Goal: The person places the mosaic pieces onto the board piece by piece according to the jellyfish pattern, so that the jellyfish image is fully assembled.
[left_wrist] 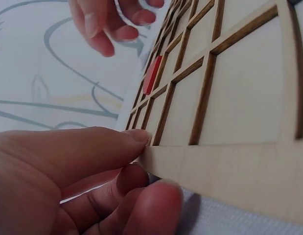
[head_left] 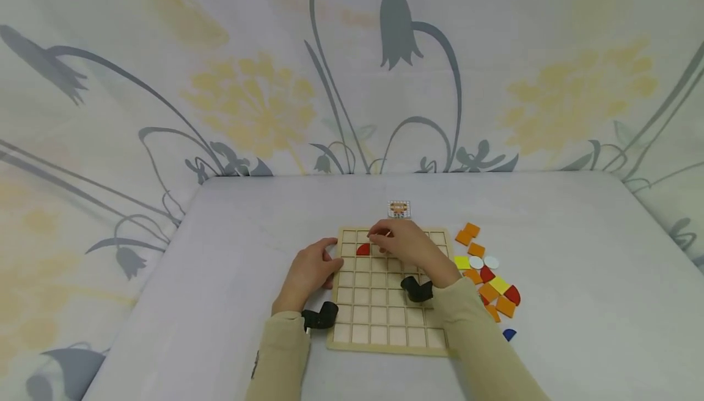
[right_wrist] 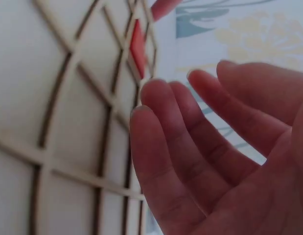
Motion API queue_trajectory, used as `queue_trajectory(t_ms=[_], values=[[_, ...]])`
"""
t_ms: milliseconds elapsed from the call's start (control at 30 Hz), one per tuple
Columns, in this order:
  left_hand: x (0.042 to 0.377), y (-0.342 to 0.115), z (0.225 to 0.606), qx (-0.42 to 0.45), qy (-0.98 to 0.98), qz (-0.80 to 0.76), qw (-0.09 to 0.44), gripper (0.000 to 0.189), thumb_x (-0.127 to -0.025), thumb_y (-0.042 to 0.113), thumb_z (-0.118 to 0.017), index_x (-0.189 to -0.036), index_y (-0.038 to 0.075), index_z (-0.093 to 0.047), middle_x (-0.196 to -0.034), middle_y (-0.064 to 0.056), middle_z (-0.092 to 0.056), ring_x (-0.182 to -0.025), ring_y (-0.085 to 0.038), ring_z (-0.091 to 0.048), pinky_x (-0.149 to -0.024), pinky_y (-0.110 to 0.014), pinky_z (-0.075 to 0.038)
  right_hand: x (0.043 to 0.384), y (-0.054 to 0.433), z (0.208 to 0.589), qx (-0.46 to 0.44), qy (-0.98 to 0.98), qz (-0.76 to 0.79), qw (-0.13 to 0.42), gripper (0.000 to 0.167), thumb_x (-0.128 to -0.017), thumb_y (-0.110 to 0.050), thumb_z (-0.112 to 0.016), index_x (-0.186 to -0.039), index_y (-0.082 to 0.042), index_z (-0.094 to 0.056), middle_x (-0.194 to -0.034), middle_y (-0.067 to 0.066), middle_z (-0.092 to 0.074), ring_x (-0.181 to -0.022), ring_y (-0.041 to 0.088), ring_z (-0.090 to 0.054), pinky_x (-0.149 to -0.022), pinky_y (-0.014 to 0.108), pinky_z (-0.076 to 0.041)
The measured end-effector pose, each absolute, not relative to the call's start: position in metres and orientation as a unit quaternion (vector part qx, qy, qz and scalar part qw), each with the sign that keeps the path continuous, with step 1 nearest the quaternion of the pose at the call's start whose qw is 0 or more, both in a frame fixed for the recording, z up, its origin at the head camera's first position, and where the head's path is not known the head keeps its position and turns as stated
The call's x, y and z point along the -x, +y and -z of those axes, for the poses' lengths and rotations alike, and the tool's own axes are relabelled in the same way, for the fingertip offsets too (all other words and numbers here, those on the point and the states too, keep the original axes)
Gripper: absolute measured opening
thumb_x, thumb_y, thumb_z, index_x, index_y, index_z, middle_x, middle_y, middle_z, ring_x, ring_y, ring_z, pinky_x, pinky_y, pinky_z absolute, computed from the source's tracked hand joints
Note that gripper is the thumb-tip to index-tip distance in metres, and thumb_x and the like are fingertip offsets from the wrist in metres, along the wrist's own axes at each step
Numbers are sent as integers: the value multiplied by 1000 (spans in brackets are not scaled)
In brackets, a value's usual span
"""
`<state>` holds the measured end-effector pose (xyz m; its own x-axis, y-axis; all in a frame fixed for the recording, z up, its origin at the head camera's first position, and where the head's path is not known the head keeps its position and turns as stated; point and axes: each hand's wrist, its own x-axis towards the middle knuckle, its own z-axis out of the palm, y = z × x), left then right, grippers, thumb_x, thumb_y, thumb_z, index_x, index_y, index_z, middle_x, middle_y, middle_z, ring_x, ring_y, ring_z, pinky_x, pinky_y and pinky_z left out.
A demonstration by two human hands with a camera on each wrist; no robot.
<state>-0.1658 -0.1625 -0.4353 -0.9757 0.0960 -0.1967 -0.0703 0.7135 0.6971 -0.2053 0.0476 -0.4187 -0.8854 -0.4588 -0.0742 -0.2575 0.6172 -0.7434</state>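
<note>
A wooden grid board lies on the table, divided into square cells. One red quarter-circle tile sits in a cell near its far left corner. My left hand holds the board's left edge; in the left wrist view its thumb is on the rim and the other fingers curl beside and below it. Over the far rows hovers my right hand, just right of the red tile. Its fingers are loosely bent, with nothing between them in the right wrist view.
A small patterned card lies beyond the board's far edge. Right of the board are scattered orange tiles, yellow tiles, white discs, red tiles and a blue tile. A flowered cloth hangs behind the table.
</note>
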Motion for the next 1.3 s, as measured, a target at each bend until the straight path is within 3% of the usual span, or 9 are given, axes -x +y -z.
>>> queue_trajectory(t_ms=[200,400,633,967,1200,1300], values=[[167,-161,433,-8,917,-380,117,51,-83,22,-60,-130,11,-45,-68,2,-56,-45,-12,-55,-56,-26,-41,208,63,420,215,889,382,131,26,-91,-27,-50,-109,-11,-61,-92,0,-62,-70,12,-58,-67,29,-46],[167,-162,433,-2,919,-377,117,50,-83,22,-59,-130,12,-44,-69,2,-56,-45,-13,-55,-57,-26,-41,213,93,409,194,887,400,125,30,-93,-24,-47,-113,-5,-58,-97,9,-61,-79,19,-60,-68,32,-47],[165,-163,432,-3,917,-380,118,50,-83,21,-59,-130,11,-44,-69,3,-56,-45,-12,-55,-58,-26,-41,218,130,407,134,887,422,129,36,-93,-26,-47,-120,-3,-53,-101,15,-59,-83,25,-58,-71,36,-48],[166,-166,431,-7,915,-386,116,49,-84,21,-59,-131,13,-44,-71,1,-55,-46,-13,-55,-61,-27,-43,217,171,407,45,924,368,90,36,-93,-28,-44,-119,-5,-54,-102,16,-56,-81,25,-54,-69,34,-43],[164,-165,432,-9,913,-390,120,49,-84,22,-59,-131,14,-44,-71,1,-55,-45,-14,-55,-62,-27,-43,212,191,415,-12,936,340,90,35,-93,-18,-37,-121,-2,-51,-117,23,-47,-96,34,-44,-85,50,-36],[165,-164,433,-11,914,-387,119,49,-84,23,-59,-131,14,-44,-71,1,-55,-45,-14,-55,-62,-28,-43,211,194,419,-18,939,329,99,35,-89,-12,-38,-120,-1,-51,-113,24,-47,-94,35,-43,-84,50,-36]])
